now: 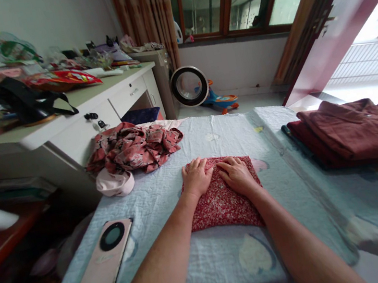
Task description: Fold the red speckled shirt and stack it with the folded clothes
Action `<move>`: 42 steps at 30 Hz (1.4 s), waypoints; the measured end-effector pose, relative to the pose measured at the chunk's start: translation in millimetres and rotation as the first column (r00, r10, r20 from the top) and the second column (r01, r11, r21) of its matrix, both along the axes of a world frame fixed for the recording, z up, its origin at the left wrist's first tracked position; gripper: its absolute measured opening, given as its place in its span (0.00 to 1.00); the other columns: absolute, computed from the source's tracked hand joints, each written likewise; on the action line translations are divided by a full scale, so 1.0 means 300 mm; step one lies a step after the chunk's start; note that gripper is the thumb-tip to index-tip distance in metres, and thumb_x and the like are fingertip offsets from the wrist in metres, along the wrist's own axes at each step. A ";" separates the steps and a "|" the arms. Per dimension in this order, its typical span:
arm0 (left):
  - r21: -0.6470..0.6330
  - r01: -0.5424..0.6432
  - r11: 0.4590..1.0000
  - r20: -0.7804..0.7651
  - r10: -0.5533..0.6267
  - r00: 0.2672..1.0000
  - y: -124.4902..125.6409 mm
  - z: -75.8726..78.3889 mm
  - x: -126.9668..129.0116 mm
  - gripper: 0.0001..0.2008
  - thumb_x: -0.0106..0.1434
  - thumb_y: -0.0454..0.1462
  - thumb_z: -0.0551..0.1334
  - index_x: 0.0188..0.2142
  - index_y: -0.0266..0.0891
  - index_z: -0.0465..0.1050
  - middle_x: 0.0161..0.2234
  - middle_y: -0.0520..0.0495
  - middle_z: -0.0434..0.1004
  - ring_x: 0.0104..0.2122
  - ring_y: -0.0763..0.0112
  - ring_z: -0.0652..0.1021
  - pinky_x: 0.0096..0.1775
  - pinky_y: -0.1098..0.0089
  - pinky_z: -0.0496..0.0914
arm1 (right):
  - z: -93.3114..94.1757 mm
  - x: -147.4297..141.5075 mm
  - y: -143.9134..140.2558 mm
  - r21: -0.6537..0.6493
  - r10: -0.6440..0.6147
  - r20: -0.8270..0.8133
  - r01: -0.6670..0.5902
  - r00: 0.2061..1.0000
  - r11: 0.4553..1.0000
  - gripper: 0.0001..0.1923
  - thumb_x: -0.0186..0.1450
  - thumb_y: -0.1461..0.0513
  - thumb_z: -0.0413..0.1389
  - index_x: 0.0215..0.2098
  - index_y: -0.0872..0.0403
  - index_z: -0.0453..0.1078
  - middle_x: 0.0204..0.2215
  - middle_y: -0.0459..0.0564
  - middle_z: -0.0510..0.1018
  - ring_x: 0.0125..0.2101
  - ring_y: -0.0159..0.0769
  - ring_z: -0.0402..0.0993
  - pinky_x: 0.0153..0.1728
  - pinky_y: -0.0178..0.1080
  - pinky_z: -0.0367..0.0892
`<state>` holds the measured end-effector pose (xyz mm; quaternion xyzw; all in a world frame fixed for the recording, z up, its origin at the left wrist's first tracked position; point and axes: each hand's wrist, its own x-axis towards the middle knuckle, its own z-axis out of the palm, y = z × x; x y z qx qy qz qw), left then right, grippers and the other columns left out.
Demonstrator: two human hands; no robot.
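A red floral garment, folded into a neat rectangle, lies on the light blue quilted cover before me. My left hand rests flat on its upper left part, fingers stretched forward. On the upper right part lies my right hand, palm down with its fingers spread. Neither hand grips the cloth. What kind of garment it is cannot be told from the fold. Beyond my left hand sits a crumpled pink-red patterned garment, with a pale pink band of cloth next to it.
Folded dark red clothes are stacked at the right. A phone lies face down at the near left. Along the left runs a cluttered white desk. Farther back are a washing machine with its round door open and a blue ride-on toy.
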<state>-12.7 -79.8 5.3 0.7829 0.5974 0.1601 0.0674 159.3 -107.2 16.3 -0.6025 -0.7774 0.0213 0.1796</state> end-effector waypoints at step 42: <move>0.131 0.102 0.986 -0.001 -0.103 0.995 -0.049 0.024 0.024 0.17 0.69 0.43 0.55 0.54 0.44 0.70 0.59 0.44 0.69 0.58 0.55 0.66 0.59 0.52 0.60 | -0.015 0.013 0.010 0.049 0.121 -0.097 -0.117 0.988 0.992 0.17 0.70 0.63 0.48 0.52 0.48 0.76 0.52 0.48 0.78 0.54 0.39 0.68 0.58 0.44 0.56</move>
